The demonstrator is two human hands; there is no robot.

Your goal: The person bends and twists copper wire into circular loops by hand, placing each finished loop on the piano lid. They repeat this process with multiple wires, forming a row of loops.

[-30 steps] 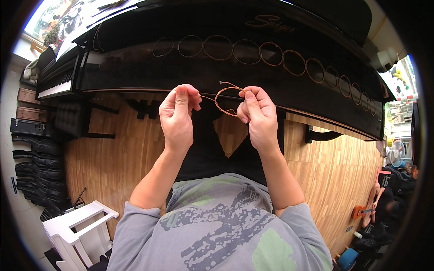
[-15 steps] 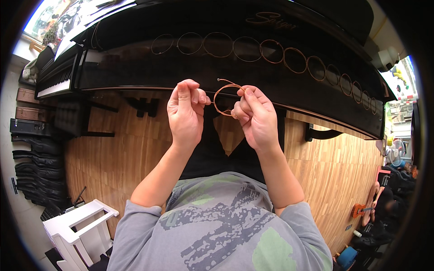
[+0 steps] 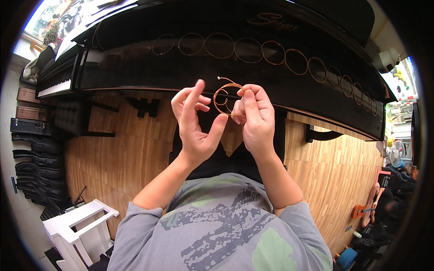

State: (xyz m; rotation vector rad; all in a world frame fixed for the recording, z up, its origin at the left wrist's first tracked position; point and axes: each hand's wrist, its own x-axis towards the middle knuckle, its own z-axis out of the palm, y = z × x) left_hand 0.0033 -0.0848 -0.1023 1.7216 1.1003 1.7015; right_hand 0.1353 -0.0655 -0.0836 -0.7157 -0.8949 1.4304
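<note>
My right hand (image 3: 257, 118) pinches a small coil of copper-coloured wound guitar string (image 3: 215, 98) between thumb and fingers. One end of the string, with a small silvery ball, sticks up at the coil's upper left. Another loose stretch curls inside the loop. Just left of the coil, my left hand (image 3: 194, 131) has its fingers and thumb spread and holds nothing. Its thumb tip is close to the coil's lower edge; whether they touch I cannot tell. Both hands are raised in front of the glossy black closed piano (image 3: 135, 72).
Along the piano top lies a row of several coiled strings (image 3: 274, 62), some silvery, some copper. A keyboard (image 3: 56, 86) stands at the far left, above dark cases (image 3: 30, 127). A white stand (image 3: 77, 226) is at lower left, a small orange ukulele (image 3: 358, 211) at right.
My left hand has let go of the string and opened, thumb and fingers spreading apart. A loose stretch of string now curls inside the coil. My right hand keeps its pinch.
</note>
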